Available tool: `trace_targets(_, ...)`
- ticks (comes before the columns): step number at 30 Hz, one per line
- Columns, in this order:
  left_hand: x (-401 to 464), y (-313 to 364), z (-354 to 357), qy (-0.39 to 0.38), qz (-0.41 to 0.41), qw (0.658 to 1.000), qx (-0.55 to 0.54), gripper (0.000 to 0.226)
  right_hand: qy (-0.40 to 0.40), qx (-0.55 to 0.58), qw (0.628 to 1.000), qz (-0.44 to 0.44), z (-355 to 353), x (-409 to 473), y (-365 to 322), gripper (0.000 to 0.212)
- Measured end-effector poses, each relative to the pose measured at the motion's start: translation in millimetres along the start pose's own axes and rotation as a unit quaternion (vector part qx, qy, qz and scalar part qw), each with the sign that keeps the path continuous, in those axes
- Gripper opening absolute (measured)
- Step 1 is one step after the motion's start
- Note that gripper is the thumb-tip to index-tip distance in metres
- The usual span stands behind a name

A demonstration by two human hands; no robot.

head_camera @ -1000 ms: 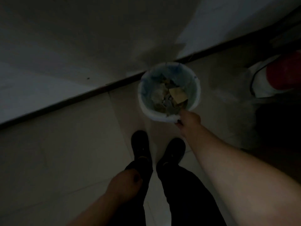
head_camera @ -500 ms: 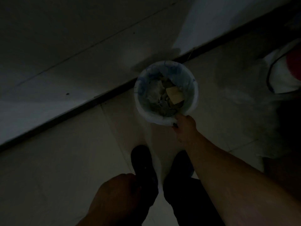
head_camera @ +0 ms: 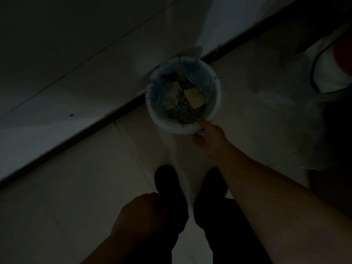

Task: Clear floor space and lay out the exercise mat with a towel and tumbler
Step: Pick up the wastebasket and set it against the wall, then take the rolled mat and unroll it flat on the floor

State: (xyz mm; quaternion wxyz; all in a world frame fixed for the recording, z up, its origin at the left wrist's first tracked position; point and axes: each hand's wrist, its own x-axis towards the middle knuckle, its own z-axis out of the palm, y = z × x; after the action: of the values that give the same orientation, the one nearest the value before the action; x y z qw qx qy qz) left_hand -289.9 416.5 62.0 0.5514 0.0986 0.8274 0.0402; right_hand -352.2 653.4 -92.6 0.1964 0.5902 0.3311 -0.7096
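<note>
Fingers [head_camera: 200, 123] of right hand [head_camera: 211, 138] pinch the bin [head_camera: 215, 103] rim mid-frame — bin has slid nearer the wall [head_camera: 95, 73], clearing floor — left hand [head_camera: 141, 216] curled, grip unclear.

Dim scene, low light. Round white bin [head_camera: 217, 103] stood on the tiled floor [head_camera: 76, 187], right against the dark skirting [head_camera: 76, 138] at the foot of a pale wall [head_camera: 85, 63]. Blue-tinted liner [head_camera: 154, 86] folded over the bin's rim. Inside lay crumpled paper [head_camera: 171, 94] and a tan card scrap [head_camera: 196, 97], other rubbish too dark to tell. Two dark shoes [head_camera: 167, 185] stood side by side on the floor below the bin, dark trousers [head_camera: 224, 229] above them. At the right edge, a white and red thing [head_camera: 335, 73] with a dark cord-like loop, cropped, unclear what. Pale bulky shape [head_camera: 285, 115] beside it, unclear.
</note>
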Motion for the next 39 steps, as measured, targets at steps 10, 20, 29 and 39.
trace_targets(10, -98, 37, -70, -0.048, -0.032, 0.996, -0.064, 0.022, 0.025, -0.333, 0.941, -0.049, -32, -215, 5, 0.042)
trace_targets(20, -250, 131, -193, -0.068, 0.075, 0.986, 0.132, 0.027, 0.114, -0.175, 0.973, -0.093, -91, -466, -42, 0.019)
trace_targets(29, -263, 223, -235, -0.037, 0.109, 0.946, 0.304, 0.032, 0.159, -0.168, 0.972, -0.048, -217, -551, -17, 0.03)
trace_targets(39, -286, 372, -202, -0.059, 0.182, 0.892, 0.409, 0.029, 0.201, -0.227, 0.951, -0.056, -329, -568, -1, 0.023)
